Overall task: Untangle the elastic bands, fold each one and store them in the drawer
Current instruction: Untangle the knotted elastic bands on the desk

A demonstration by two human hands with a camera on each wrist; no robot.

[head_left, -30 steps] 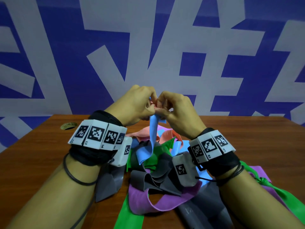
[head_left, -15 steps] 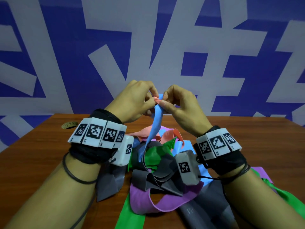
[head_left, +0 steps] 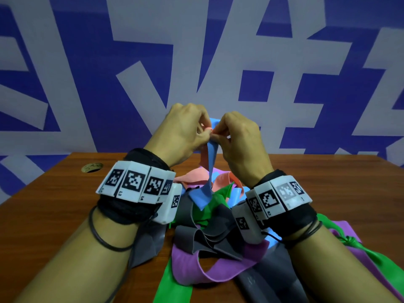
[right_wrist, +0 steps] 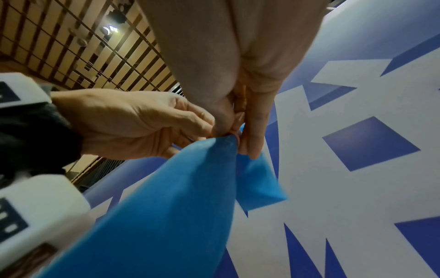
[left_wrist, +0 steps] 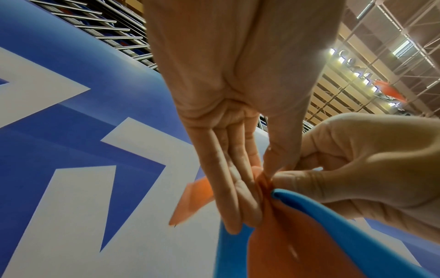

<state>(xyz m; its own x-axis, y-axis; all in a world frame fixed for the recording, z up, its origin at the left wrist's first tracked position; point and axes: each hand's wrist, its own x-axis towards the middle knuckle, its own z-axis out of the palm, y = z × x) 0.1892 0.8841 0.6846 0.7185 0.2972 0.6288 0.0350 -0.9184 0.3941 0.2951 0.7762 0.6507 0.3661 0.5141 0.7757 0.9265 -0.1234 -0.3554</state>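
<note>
**Dim desk, bright ceiling**

The head view is dim and bluish, with soft light from above and faint shadows under the forearms on the wooden table (head_left: pixel 54 215). Its edges darken and bend. Both wrist views stretch strongly near the lens, so the palms look blurred. Ceiling lamps (left_wrist: pixel 340 56) flare at far right in the left wrist view; another lamp (right_wrist: pixel 112 28) glows in the right wrist view.

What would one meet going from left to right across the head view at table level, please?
Brass grommet → left hand's marker wristband → blue band → right hand's marker wristband → knot in the green band.
</note>
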